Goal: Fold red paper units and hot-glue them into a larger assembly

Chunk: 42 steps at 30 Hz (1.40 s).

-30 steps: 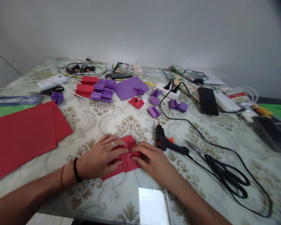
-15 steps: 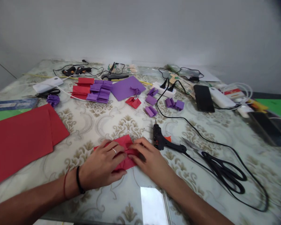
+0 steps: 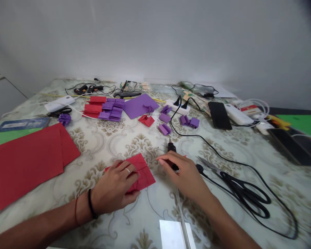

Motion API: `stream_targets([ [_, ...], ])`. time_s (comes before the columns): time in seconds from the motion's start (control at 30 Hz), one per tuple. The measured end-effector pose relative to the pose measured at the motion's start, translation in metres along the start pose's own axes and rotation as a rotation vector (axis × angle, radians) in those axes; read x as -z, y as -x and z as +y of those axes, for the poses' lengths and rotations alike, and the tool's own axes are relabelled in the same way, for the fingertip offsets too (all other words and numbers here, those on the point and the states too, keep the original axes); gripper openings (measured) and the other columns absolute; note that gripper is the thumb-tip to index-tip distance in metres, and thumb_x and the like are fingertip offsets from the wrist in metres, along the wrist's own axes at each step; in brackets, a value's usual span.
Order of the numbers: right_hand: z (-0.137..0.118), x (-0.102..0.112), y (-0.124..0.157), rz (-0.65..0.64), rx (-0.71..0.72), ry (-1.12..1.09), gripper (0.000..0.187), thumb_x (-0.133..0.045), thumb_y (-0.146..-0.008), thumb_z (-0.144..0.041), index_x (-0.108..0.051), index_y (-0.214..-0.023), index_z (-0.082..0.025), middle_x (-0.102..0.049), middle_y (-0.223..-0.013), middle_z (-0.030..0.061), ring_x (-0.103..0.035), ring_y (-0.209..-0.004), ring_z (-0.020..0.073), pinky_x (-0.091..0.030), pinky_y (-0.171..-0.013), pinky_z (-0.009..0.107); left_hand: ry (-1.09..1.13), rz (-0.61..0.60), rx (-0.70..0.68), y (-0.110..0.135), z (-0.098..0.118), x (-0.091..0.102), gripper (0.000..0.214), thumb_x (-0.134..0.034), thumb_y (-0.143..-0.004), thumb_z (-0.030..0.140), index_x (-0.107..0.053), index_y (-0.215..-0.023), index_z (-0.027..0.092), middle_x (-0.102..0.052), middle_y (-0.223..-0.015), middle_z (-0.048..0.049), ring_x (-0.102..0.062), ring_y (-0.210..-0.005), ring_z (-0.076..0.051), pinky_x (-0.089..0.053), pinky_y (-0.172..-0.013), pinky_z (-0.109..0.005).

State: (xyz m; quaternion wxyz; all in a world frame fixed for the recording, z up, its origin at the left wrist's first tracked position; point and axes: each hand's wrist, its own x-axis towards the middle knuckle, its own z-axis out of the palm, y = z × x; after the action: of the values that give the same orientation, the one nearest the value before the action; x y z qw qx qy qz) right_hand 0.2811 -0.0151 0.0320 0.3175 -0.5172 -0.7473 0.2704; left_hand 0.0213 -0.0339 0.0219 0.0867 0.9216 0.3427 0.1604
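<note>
A folded red paper square (image 3: 143, 173) with crease lines lies on the patterned table cover. My left hand (image 3: 120, 183), with a ring on one finger, rests over its left side, fingers curled on top and thumb at the near edge. My right hand (image 3: 182, 173) is raised off the paper, thumb and forefinger pinched together; whether something thin is between them I cannot make out. Behind that hand, partly covered, lies a black hot glue gun (image 3: 171, 147). A long translucent glue stick (image 3: 181, 218) shows below the hand. Black-handled scissors (image 3: 238, 185) lie to the right.
Large red sheets (image 3: 28, 166) lie on the left. Farther back are folded red and purple paper pieces (image 3: 111, 109), a purple sheet (image 3: 137, 105), and a white power strip (image 3: 180, 108). A black cord (image 3: 217, 148) loops across the right side, near a phone (image 3: 219, 116).
My right hand has let go of the red paper and moved right, in front of the glue gun. My left hand stays on the paper. The view has tilted up slightly.
</note>
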Motion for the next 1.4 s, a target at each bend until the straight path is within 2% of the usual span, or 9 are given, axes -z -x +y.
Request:
stream_targets([
  [0.17,-0.003,-0.011,0.001,-0.103,0.040,-0.034,0.022,-0.054,-0.104,-0.022,-0.075,-0.099,-0.020,-0.074,-0.093,0.0058,-0.071,-0.084,0.0199,-0.055,-0.070,0.029,-0.001,0.002,-0.001,0.000,-0.002,0.000,0.029,-0.079,-0.087,0.026,-0.070,-0.113,0.018,-0.074,-0.112,-0.0084,-0.068,-0.109,-0.031,-0.053,-0.098,-0.051],
  [0.33,-0.002,-0.016,0.001,-0.155,0.057,-0.051,0.020,-0.057,-0.104,-0.019,-0.076,-0.098,-0.021,-0.074,-0.094,0.0043,-0.071,-0.085,0.0186,-0.057,-0.077,0.029,-0.041,-0.030,0.098,0.003,0.005,0.001,0.032,-0.082,-0.089,0.037,-0.070,-0.112,0.018,-0.073,-0.115,-0.0097,-0.068,-0.110,-0.034,-0.057,-0.094,-0.053],
  [0.5,0.001,-0.019,0.004,-0.218,0.045,-0.024,0.012,-0.070,-0.099,-0.017,-0.076,-0.109,-0.020,-0.074,-0.110,0.0064,-0.073,-0.099,0.0205,-0.059,-0.094,0.035,-0.033,-0.071,0.158,0.006,0.014,0.000,0.031,-0.077,-0.093,0.037,-0.068,-0.115,0.016,-0.071,-0.122,-0.0134,-0.066,-0.117,-0.036,-0.062,-0.095,-0.052],
  [0.67,-0.001,-0.026,0.008,-0.293,0.080,0.022,0.038,-0.088,-0.083,-0.012,-0.072,-0.117,-0.018,-0.067,-0.125,0.0105,-0.069,-0.118,0.0258,-0.056,-0.107,0.042,-0.006,-0.080,0.157,0.007,0.010,-0.002,0.026,-0.070,-0.096,0.025,-0.066,-0.121,0.018,-0.070,-0.124,-0.0127,-0.068,-0.115,-0.034,-0.064,-0.093,-0.050],
  [0.8,0.002,-0.030,0.008,-0.280,0.127,0.027,0.038,-0.084,-0.085,-0.007,-0.072,-0.120,-0.017,-0.067,-0.125,0.0121,-0.069,-0.118,0.0259,-0.057,-0.107,0.043,0.020,-0.052,0.121,0.006,0.006,-0.001,0.038,-0.077,-0.091,0.025,-0.066,-0.126,0.017,-0.070,-0.121,-0.0135,-0.069,-0.112,-0.035,-0.062,-0.097,-0.055],
  [0.93,0.010,-0.034,0.009,-0.259,0.178,0.015,0.040,-0.074,-0.089,0.000,-0.072,-0.124,-0.019,-0.067,-0.130,0.0124,-0.067,-0.123,0.0258,-0.056,-0.110,0.044,0.036,-0.031,0.101,0.005,0.002,0.003,0.032,-0.079,-0.089,0.026,-0.071,-0.120,0.019,-0.071,-0.110,-0.0115,-0.070,-0.104,-0.035,-0.059,-0.099,-0.061],
  [1.1,0.017,-0.037,0.010,-0.232,0.223,0.008,0.045,-0.063,-0.092,0.004,-0.073,-0.127,-0.022,-0.067,-0.135,0.0120,-0.063,-0.128,0.0263,-0.054,-0.112,0.047,0.168,-0.074,0.159,0.007,-0.004,0.004,0.026,-0.069,-0.095,0.022,-0.072,-0.120,0.019,-0.071,-0.108,-0.0102,-0.072,-0.098,-0.028,-0.063,-0.090,-0.047],
  [1.2,0.017,-0.038,0.009,-0.224,0.240,0.010,0.042,-0.059,-0.095,0.003,-0.074,-0.126,-0.021,-0.068,-0.133,0.0123,-0.063,-0.125,0.0266,-0.055,-0.110,0.048,0.183,-0.123,0.193,0.009,-0.006,0.001,0.024,-0.066,-0.096,0.021,-0.072,-0.119,0.020,-0.070,-0.110,-0.0100,-0.072,-0.098,-0.028,-0.064,-0.089,-0.045],
  [1.4,0.008,-0.033,0.009,-0.247,0.241,0.024,0.034,-0.059,-0.099,-0.004,-0.073,-0.127,-0.017,-0.067,-0.133,0.0145,-0.062,-0.125,0.0276,-0.055,-0.110,0.050,0.202,-0.106,0.175,0.010,-0.008,-0.003,0.025,-0.068,-0.095,0.018,-0.071,-0.119,0.020,-0.069,-0.114,-0.0100,-0.072,-0.101,-0.026,-0.063,-0.091,-0.042],
])
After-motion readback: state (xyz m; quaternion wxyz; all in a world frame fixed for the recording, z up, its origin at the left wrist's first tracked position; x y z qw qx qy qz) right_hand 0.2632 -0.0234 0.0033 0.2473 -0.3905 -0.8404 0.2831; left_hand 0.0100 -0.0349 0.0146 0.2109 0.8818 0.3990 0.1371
